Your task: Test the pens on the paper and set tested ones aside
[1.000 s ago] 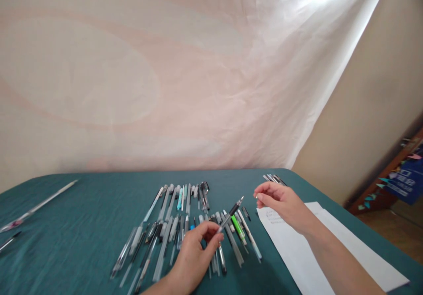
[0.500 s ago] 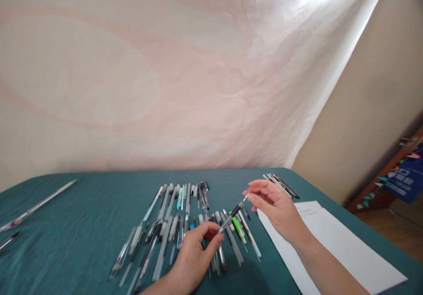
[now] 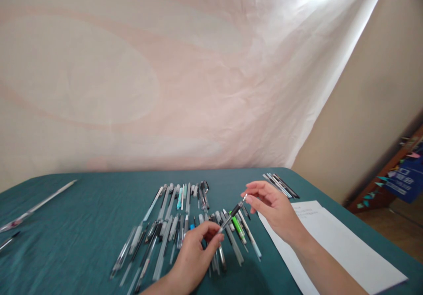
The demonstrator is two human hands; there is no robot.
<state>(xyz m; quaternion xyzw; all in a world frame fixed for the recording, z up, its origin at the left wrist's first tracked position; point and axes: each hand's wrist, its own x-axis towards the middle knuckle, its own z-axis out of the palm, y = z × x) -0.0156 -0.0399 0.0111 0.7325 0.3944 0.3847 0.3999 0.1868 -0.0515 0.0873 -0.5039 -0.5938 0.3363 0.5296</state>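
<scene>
A clear-barrelled pen (image 3: 235, 210) with a black grip slants up to the right above the table. My left hand (image 3: 195, 254) is closed on its clear rear end between thumb and fingers. At the upper end, my right hand (image 3: 272, 211) pinches the silver metal tip with thumb and forefinger, the other fingers loosely curled. Whether the tip is loose from the grip is too small to tell. Below the hands lies a front row of pens (image 3: 161, 246), with a bright green pen (image 3: 238, 229) near its right end. My left hand partly covers this row.
A back row of pens (image 3: 188, 198) lies farther off on the green tablecloth (image 3: 82, 251). White paper sheets (image 3: 346, 251) lie under my right forearm. Several dark pens (image 3: 280, 184) rest at the back right. A long clear stick-like item (image 3: 42, 204) lies far left.
My right hand has shifted very slightly left and down at the pen's tip. My left hand and the pen's barrel stay in place.
</scene>
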